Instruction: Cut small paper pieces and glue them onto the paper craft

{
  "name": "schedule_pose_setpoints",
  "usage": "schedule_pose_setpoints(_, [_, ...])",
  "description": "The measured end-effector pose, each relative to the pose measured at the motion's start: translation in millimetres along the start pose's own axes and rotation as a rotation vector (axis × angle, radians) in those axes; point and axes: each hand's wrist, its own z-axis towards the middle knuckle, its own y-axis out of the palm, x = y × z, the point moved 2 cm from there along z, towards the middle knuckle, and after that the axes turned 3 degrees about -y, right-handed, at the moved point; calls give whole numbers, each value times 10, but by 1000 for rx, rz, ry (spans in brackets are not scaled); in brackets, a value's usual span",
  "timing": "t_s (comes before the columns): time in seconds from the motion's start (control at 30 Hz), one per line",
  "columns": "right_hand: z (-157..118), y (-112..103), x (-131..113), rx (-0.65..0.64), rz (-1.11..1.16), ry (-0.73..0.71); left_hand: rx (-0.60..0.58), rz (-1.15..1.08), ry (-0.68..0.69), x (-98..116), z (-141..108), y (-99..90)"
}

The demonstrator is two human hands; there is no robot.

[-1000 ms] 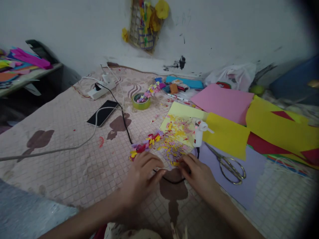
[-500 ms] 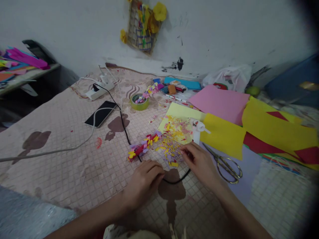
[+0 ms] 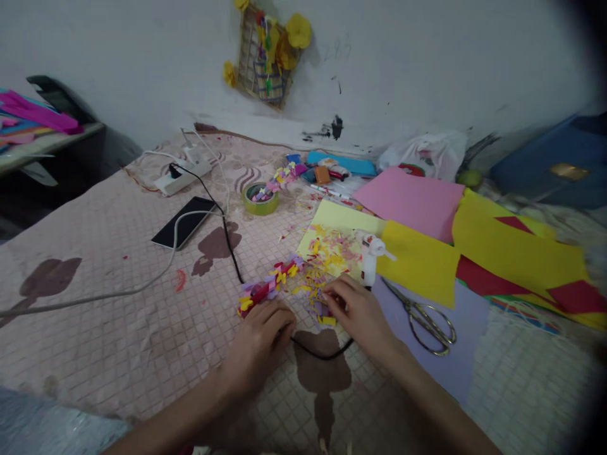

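My left hand [image 3: 260, 335] rests low over the table with its fingers curled in; whatever they hold, if anything, is hidden. Just beyond its knuckles lies a red stick [image 3: 258, 294] decorated with small yellow and purple cut-out pieces. My right hand [image 3: 358, 313] has thumb and forefinger close together in a pinch over the small yellow and purple scraps [image 3: 317, 284]; nothing clear shows between the fingertips. A white glue gun [image 3: 370, 256] stands just behind that hand, on a pale yellow sheet [image 3: 344, 217]. Scissors [image 3: 429, 322] lie to the right on a lilac sheet [image 3: 455, 366].
A black cord [image 3: 325, 357] loops between my hands. Farther back are a phone [image 3: 183, 222], a power strip [image 3: 183, 179], a tape roll [image 3: 260, 205] with another decorated stick on it, and a pink sheet [image 3: 412, 199]. Yellow sheets [image 3: 516, 243] cover the right side.
My right hand has moved left, further over the scraps. My left hand has come nearer the decorated stick's near end. The whole view has shifted slightly.
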Motion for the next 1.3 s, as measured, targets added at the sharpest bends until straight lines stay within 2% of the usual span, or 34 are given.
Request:
schedule_pose_setpoints(0.1, [73, 78, -57, -74, -62, -58, -21, 2, -16, -27, -35, 3])
schedule_pose_setpoints(0.17, [90, 96, -61, -79, -72, -55, -31, -3, -25, -56, -54, 2])
schedule_pose_setpoints(0.43, [21, -16, 83, 68, -18, 16, 79, -30, 22, -43, -120, -76])
schedule_pose_setpoints(0.6, [48, -109, 95, 85, -43, 42, 108, -57, 32, 17, -100, -104])
schedule_pose_setpoints(0.67, [91, -90, 39, 55, -57, 28, 71, -71, 42, 40, -79, -91])
schedule_pose_setpoints(0.8, [218, 61, -121, -104, -93, -92, -6, -81, 75, 92, -60, -61])
schedule_pose_setpoints(0.97, [344, 240, -199, -203, -164, -163, -23, -95, 127, 116, -87, -37])
schedule_pose_setpoints(1.17, [373, 315, -181, -221, -222, -145, -30, -99, 142, 100, -93, -20])
schedule_pose_setpoints(1.3, [330, 263, -155, -177, -106, -112, -38, -155, 103, 120, -80, -42])
